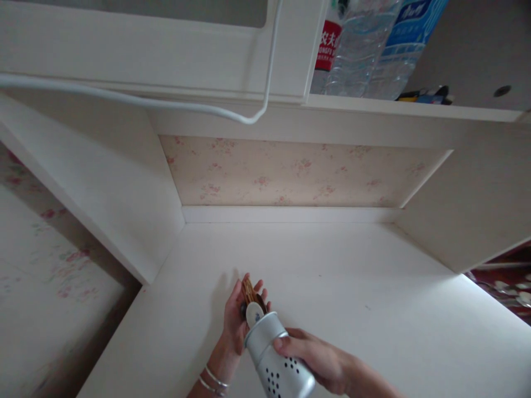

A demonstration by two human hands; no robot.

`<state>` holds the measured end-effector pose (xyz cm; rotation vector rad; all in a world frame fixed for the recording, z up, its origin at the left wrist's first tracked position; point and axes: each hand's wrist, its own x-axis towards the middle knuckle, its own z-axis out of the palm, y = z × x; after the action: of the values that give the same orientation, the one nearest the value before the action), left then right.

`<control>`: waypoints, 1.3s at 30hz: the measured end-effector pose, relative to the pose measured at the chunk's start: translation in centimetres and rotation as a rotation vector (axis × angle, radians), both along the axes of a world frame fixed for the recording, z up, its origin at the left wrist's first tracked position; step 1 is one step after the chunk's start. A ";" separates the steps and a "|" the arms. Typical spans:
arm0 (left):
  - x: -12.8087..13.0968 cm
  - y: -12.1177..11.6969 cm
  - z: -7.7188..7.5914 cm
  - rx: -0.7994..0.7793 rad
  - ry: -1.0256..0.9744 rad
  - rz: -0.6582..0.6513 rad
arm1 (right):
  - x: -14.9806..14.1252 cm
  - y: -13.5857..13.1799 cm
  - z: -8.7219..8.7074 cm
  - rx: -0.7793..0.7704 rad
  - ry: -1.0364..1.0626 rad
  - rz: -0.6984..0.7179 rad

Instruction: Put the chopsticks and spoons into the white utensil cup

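Note:
My right hand [317, 356] is wrapped round a silver metal utensil holder [265, 345] with small round holes in its side. The holder is tilted, its mouth towards my left hand [235, 318]. Wooden chopsticks [248, 291] stick out of the mouth, along with a white spoon [254, 314] bearing a small blue mark and darker spoon-like ends [261, 303]. My left hand is curled about these ends, with fingertips showing beyond them. The lower parts of the utensils are hidden inside the holder. Two silver bangles [213, 381] circle the left wrist.
Below the hands lies a white desktop [332, 276], with side panels left and right. Overhead, a shelf [415, 110] holds plastic bottles [360, 50]. A white cable [166, 104] hangs across the upper left. Floral wallpaper [282, 174] shows at the back.

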<state>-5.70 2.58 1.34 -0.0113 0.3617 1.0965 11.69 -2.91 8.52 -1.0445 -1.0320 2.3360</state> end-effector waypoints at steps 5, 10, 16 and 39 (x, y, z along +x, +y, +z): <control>-0.3 0.3 0.4 -0.032 0.015 0.035 | 0.1 -0.1 0.1 -0.102 0.058 -0.044; -0.8 0.3 0.9 -0.105 -0.015 0.125 | 0.2 -0.3 -0.4 -0.116 0.095 -0.019; -0.9 0.0 0.7 -0.060 -0.068 0.040 | 0.6 -0.2 -1.2 -0.123 0.063 -0.051; -3.9 1.7 -0.1 -0.067 0.029 0.241 | -1.0 -2.9 -2.4 -0.080 0.201 0.034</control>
<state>-9.60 4.30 1.22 -0.1010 0.4310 1.3227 10.70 -5.83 6.16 -0.8051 -0.8928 2.4681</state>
